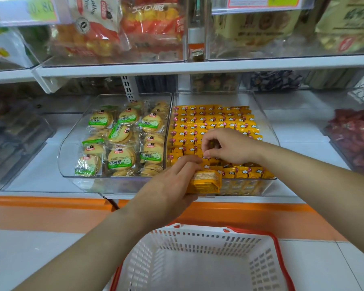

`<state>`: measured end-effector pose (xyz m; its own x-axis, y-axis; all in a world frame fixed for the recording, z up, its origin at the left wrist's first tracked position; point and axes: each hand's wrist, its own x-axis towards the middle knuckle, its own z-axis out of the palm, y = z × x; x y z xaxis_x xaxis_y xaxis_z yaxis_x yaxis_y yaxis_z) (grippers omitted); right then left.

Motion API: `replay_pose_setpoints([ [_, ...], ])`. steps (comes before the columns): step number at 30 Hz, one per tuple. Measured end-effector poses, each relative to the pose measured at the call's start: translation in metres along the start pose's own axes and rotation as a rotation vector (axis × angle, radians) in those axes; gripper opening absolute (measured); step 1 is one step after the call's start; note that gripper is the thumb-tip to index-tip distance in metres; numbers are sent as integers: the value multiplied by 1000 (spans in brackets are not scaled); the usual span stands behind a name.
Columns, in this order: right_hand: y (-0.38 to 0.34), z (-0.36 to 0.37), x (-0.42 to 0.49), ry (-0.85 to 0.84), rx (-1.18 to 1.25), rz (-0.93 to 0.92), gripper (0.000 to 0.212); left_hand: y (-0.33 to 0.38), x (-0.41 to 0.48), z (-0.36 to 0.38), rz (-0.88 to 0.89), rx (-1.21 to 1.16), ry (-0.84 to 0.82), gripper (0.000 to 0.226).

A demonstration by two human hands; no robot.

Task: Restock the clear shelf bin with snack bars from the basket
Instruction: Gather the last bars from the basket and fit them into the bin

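Note:
A clear shelf bin [267,127] on the white shelf holds rows of yellow snack bars [214,120]. My left hand [172,185] grips a small stack of yellow snack bars [206,181] at the bin's front edge. Over the bin's middle, my right hand [229,145] pinches one yellow bar among the rows, its fingers curled. Below, the white basket with a red rim [280,248] shows only its bare white inside.
A second clear bin [72,143] with green-labelled biscuit packs stands directly to the left. Red-wrapped snacks [357,135] fill a bin at the right. An upper shelf [198,67] with more bins overhangs. An orange ledge [51,206] runs below the shelf.

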<state>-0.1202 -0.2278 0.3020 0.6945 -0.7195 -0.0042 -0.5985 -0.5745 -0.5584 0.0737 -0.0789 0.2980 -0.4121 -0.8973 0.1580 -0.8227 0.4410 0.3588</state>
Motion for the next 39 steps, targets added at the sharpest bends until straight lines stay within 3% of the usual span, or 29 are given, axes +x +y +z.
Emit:
replay_pose_setpoints([
  [7, -8, -4, -1, 113, 43, 0, 16, -4, 1, 0, -139, -229, -51, 73],
  [13, -11, -8, -12, 138, -4, -3, 6, -1, 12, 2, -169, -225, -154, 88],
  [16, -15, -11, -15, 93, -10, 8, 13, -2, 13, 0, -164, -207, -168, 88],
  [22, -33, 0, -18, 44, -262, 41, 6, -3, 2, -3, -201, -277, -148, 59],
  [25, -39, 6, -20, -23, -264, 73, 35, -10, -11, -18, -288, -452, 2, 33],
  [29, -48, 2, -26, -122, -254, 187, 34, -23, -31, -37, -481, -635, 138, 30],
  [31, -53, 6, -36, -46, -289, 171, 28, -22, -36, -37, -544, -756, 150, 25],
  [32, -58, 9, -44, 73, -247, 151, 24, -18, -36, -36, -567, -833, 149, 23],
  [34, -74, 17, -59, 294, 78, 162, 15, -10, -35, -33, -589, -1007, 129, 19],
  [37, -98, 32, -79, 253, 653, 244, 18, 8, -33, -32, -552, -1214, 86, 13],
  [39, -108, 39, -89, 239, 781, 250, 23, 17, -34, -31, -500, -1319, 45, 16],
])
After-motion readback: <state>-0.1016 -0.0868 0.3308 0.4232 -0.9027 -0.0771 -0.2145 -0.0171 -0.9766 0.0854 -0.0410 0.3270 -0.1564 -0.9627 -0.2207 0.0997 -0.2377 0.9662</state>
